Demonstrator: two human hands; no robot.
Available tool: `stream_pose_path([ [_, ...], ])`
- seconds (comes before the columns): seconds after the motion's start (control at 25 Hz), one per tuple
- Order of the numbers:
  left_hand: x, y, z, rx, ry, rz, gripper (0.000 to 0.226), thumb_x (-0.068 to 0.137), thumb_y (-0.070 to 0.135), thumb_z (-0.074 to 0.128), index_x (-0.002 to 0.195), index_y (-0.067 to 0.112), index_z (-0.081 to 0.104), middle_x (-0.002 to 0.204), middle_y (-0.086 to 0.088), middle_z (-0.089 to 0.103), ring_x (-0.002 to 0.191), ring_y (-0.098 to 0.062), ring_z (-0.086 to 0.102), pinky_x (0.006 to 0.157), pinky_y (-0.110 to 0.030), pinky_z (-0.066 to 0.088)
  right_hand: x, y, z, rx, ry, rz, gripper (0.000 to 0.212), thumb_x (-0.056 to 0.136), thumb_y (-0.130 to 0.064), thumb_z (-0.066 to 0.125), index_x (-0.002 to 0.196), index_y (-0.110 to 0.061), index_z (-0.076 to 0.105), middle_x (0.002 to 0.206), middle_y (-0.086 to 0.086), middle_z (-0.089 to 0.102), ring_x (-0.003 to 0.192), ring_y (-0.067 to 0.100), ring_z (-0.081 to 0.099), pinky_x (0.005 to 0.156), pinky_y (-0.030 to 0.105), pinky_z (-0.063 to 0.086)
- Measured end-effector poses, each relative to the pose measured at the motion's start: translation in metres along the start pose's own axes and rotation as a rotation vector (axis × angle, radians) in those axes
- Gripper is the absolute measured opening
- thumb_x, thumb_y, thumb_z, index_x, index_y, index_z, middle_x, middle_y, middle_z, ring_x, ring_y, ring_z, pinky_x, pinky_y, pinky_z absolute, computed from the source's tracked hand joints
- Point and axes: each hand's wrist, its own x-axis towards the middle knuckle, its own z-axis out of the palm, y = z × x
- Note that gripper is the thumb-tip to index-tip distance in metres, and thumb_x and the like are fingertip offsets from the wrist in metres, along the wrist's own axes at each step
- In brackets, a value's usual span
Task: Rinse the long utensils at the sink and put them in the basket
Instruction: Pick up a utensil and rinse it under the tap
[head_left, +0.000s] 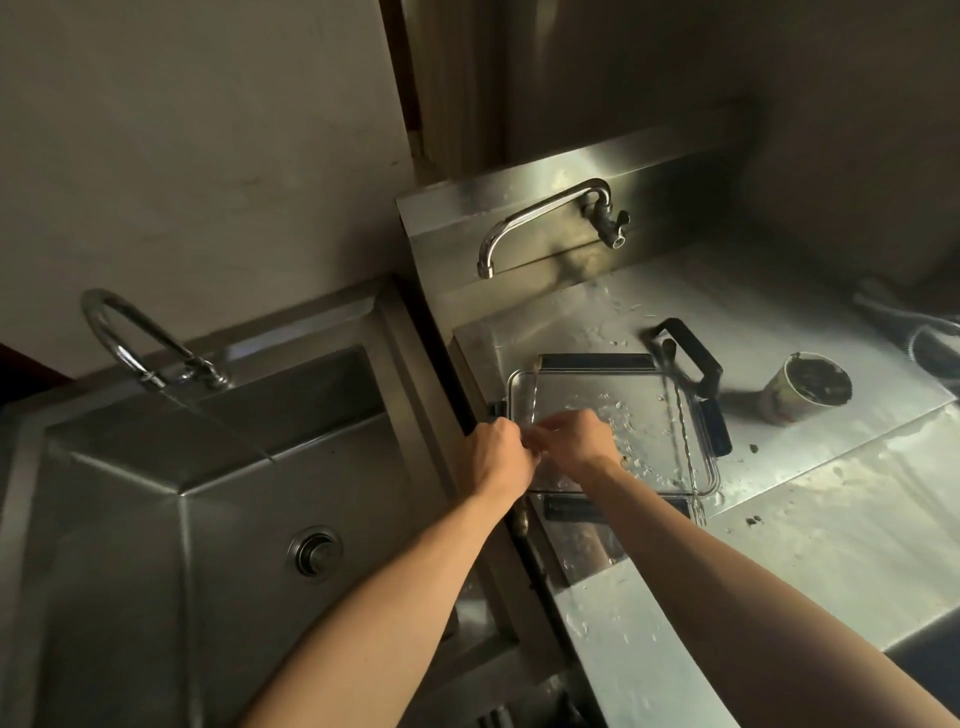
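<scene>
A clear square container (649, 457) with black side clips sits on the steel counter right of the sink (156, 519). One long thin twisted metal utensil (680, 426) lies across the container's right side, its tip past the front rim. A second thin utensil (534, 395) stands up along the container's left edge. My left hand (498, 452) and my right hand (571, 441) meet at its lower end, fingers pinched together on it. The fingertips hide the exact grip. No basket can be told apart in view.
A curved faucet (130, 343) arches over the left sink, whose drain (314, 551) is visible. A second faucet (545, 223) is mounted on the backsplash above the wet counter (831, 519). A dirty paper cup (810, 387) stands right of the container. A hose (930, 338) lies far right.
</scene>
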Motion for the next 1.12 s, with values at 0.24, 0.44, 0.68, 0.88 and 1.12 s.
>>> stream_pose_path([
  [0.24, -0.021, -0.008, -0.026, -0.102, 0.047, 0.034, 0.02, 0.084, 0.026, 0.067, 0.069, 0.013, 0.068, 0.068, -0.005, 0.067, 0.061, -0.02, 0.058, 0.042, -0.024, 0.032, -0.006, -0.02, -0.004, 0.173, 0.059, -0.042, 0.006, 0.081, -0.029, 0.075, 0.079, -0.023, 0.077, 0.073, -0.004, 0.072, 0.064, 0.009, 0.063, 0.053, 0.021, 0.045],
  [0.44, -0.046, -0.045, -0.081, -0.152, 0.106, 0.093, 0.02, 0.086, 0.036, 0.066, 0.077, 0.019, 0.066, 0.071, 0.004, 0.067, 0.065, -0.013, 0.063, 0.056, -0.031, 0.051, -0.033, -0.068, 0.011, 0.233, 0.027, -0.234, 0.009, 0.081, -0.028, 0.076, 0.073, -0.024, 0.075, 0.068, -0.008, 0.073, 0.058, 0.001, 0.062, 0.052, 0.017, 0.044],
  [0.68, -0.077, -0.141, -0.164, -0.127, 0.177, 0.193, 0.021, 0.085, 0.041, 0.065, 0.07, 0.03, 0.055, 0.067, 0.015, 0.055, 0.06, -0.001, 0.053, 0.049, -0.019, 0.032, -0.089, -0.149, 0.072, 0.319, -0.005, -0.377, 0.007, 0.084, -0.027, 0.074, 0.08, -0.021, 0.076, 0.075, -0.008, 0.073, 0.075, 0.006, 0.067, 0.07, 0.024, 0.053],
  [0.88, -0.101, -0.225, -0.219, -0.121, 0.2, 0.172, 0.019, 0.082, 0.045, 0.066, 0.07, 0.036, 0.053, 0.064, 0.02, 0.053, 0.055, 0.007, 0.048, 0.048, -0.014, 0.025, -0.137, -0.208, 0.142, 0.366, -0.018, -0.382, 0.008, 0.084, -0.026, 0.074, 0.078, -0.02, 0.074, 0.074, -0.005, 0.074, 0.072, 0.011, 0.068, 0.063, 0.026, 0.051],
  [1.12, -0.119, -0.301, -0.24, -0.191, 0.246, 0.123, 0.017, 0.084, 0.04, 0.063, 0.101, 0.036, 0.063, 0.087, 0.018, 0.071, 0.076, -0.002, 0.065, 0.058, -0.019, 0.044, -0.164, -0.237, 0.209, 0.412, -0.094, -0.353, 0.008, 0.084, -0.022, 0.074, 0.077, -0.018, 0.074, 0.061, -0.009, 0.072, 0.058, 0.002, 0.066, 0.054, 0.019, 0.05],
])
